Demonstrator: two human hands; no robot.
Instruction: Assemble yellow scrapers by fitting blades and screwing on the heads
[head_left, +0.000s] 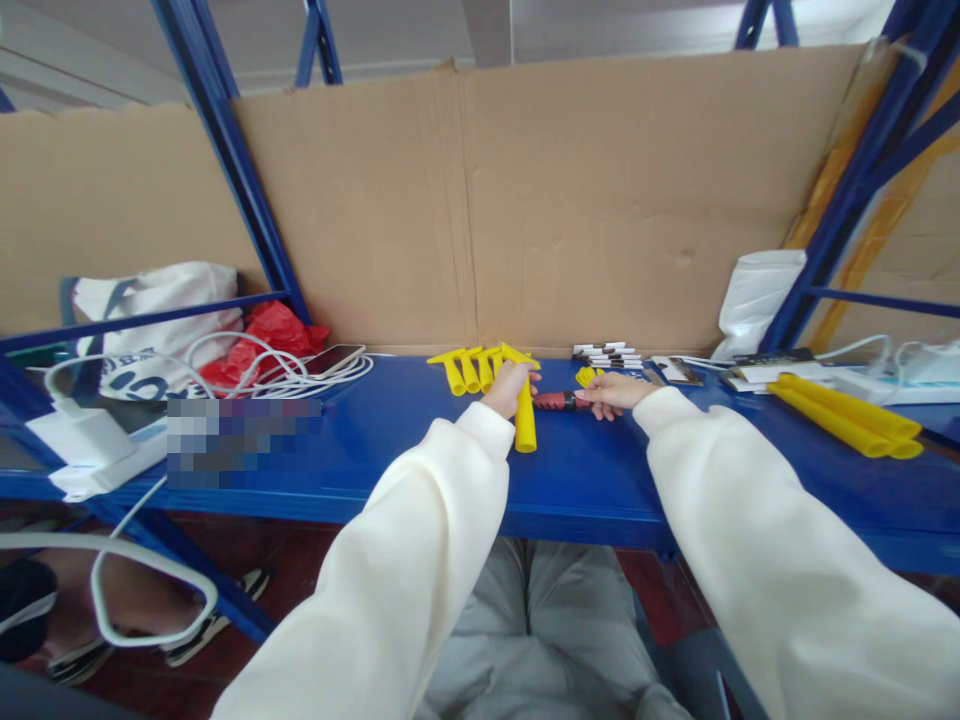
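My left hand (pixel 510 388) is closed around a yellow T-shaped plastic piece (pixel 526 430), whose round tube end points toward me. In my right hand (pixel 611 393) is a red-and-black screwdriver (pixel 559 401), lying sideways with its far end close to the yellow piece. The tool's tip is hidden near my left fingers. Just left of my left hand, several similar yellow T-shaped pieces (pixel 469 372) stand in a row. Small yellow parts (pixel 587 376) lie behind my right hand, and several white-and-black sticks (pixel 607 355) are stacked beyond them.
Long yellow tubes (pixel 847 418) lie at the right of the blue table (pixel 420 450). White cables (pixel 300 375), a red bag (pixel 262 345) and a power strip (pixel 112 455) occupy the left. A cardboard wall (pixel 600 210) closes off the back. Another person's legs show at lower left.
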